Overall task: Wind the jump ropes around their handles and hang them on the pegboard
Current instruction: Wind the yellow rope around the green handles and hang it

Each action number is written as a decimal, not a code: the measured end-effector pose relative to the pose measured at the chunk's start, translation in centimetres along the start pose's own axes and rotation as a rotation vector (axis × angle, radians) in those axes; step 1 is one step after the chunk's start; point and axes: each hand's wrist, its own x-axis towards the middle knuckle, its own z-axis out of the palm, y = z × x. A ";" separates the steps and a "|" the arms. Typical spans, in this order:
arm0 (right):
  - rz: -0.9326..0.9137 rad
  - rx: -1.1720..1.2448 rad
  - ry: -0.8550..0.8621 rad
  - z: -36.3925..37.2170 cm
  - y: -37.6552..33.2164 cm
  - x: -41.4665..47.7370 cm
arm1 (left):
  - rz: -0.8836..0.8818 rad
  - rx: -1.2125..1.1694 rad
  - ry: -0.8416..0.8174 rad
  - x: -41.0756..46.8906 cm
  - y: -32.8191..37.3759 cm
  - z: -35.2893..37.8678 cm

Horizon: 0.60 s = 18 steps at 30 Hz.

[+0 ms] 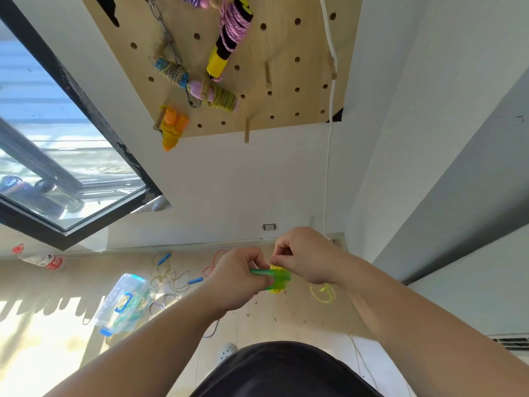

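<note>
Nearest the camera, a dark fabric garment (283, 371) fills the bottom edge, and 2 bare forearms reach forward from it. The left hand (239, 277) is curled tight around smooth green plastic jump-rope handles (262, 273), fingers pressed together over them. The right hand (303, 255) is closed in a pinch, fingertips (279, 260) gripping the glossy translucent yellow-green rope (277, 280) that is coiled in tight turns around the handles' end. A loose loop of the same rope (322, 293) hangs just beside the right wrist.

Below the hands lies a pale wood-look floor (286, 325), speckled with small debris. On it sit a clear plastic box with blue latches (123, 303), a loose thin rope with 2 blue handles (171, 275), a red cord (211, 266) partly hidden by the left hand, and a plastic bottle with a red cap (37, 257) near the wall.

Farther off, a black-framed window (71, 173) stands at the left. On the white wall hangs a light wooden pegboard (286, 104) with round holes and wooden pegs. It carries wound ropes: an orange-and-yellow bundle (171, 128), a pink-handled bundle with olive cord (216, 96), a blue-ended twine bundle (171, 71) and a yellow-and-black handle wrapped in pink rope (229, 38). A white cable (329, 133) runs down the board's right side.
</note>
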 end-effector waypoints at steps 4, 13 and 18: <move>0.005 0.086 0.150 0.9 -0.7 -0.8 | -0.075 -0.247 0.146 0.3 0.5 -0.3; -0.123 0.340 0.556 2.4 -0.4 -3.0 | -0.142 -1.028 0.184 0.8 2.5 -0.9; -0.109 0.547 0.476 1.9 0.0 -3.8 | -0.117 -1.148 0.128 0.1 4.0 -1.3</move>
